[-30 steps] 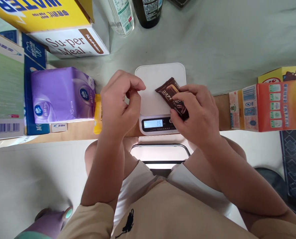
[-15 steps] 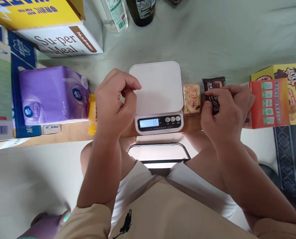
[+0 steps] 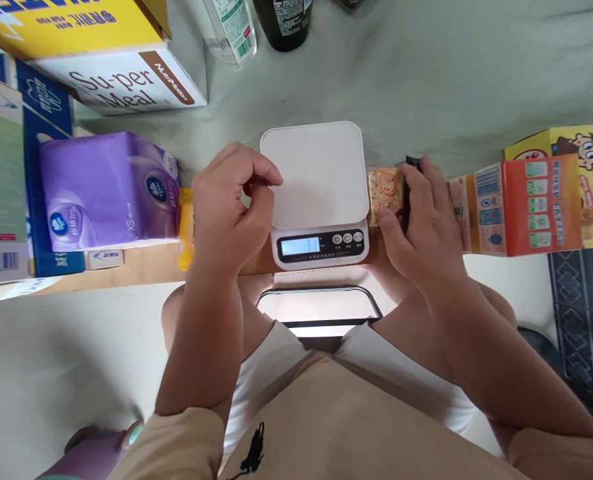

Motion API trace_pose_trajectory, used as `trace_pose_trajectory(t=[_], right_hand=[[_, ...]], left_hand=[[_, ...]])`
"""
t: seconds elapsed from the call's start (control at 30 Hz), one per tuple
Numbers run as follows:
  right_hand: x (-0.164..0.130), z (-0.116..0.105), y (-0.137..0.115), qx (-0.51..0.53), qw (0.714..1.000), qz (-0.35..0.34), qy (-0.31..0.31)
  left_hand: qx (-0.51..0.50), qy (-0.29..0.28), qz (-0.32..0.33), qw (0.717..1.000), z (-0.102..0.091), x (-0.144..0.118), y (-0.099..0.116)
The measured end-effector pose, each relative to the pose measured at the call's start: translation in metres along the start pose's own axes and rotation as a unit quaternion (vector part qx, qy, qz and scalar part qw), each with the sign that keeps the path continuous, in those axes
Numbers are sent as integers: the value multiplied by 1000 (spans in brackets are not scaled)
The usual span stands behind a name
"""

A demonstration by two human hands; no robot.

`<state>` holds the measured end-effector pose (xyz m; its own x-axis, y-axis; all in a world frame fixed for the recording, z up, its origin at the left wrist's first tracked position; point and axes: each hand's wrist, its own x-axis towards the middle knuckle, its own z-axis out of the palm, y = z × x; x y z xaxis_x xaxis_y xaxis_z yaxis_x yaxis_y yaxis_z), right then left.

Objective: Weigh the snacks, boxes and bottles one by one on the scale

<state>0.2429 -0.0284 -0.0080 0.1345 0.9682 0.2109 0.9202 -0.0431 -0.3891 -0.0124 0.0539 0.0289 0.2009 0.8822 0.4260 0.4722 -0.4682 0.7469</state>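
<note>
Resting: our right hand [image 3: 421, 220] is lying over the dark brown snack wrapper [image 3: 412, 162] on the counter [image 3: 141, 263], fingers flat on it, thumb touching the small orange biscuit packet [image 3: 384, 189]; we cannot tell whether it is gripping.
Left hand: our left hand [image 3: 231, 207] is hovering loosely curled at the left edge of the white digital kitchen scale [image 3: 316, 180], grasping nothing.
Scale: its platform is sitting bare, its display lit.
Biscuit packet: lying between scale and wrapper.
Left side: the purple tissue pack [image 3: 109, 187] is standing beside a yellow pouch [image 3: 185, 227].
Right side: the orange carton [image 3: 519, 203] is lying just beyond our right hand.
</note>
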Motion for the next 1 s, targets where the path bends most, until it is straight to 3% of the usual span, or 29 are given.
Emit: trace_pose_trajectory(t=[0.13,0.37,0.6,0.83,0.93,1.0], right_hand=[[-1,1,1,-9,1000,16,-15],[-3,6,6,-24,999,14,-16],[-2,-4,-3,-32,999,-17,-12],[-6,-8,-3,-34,999,-5,-19],[-8,-11,-4,13,999,-31,26],[-8,-12,-11,94,983,-126,99]], left_hand=[[12,1,23,1000,3,1,-4],[3,-6,8,1000,4,1,0],[9,-15,-6,1000,5,0,0],[6,-1,24,1000,5,1,-1],[7,2,35,999,3,2,-5],[15,13,46,999,0,2,-7]])
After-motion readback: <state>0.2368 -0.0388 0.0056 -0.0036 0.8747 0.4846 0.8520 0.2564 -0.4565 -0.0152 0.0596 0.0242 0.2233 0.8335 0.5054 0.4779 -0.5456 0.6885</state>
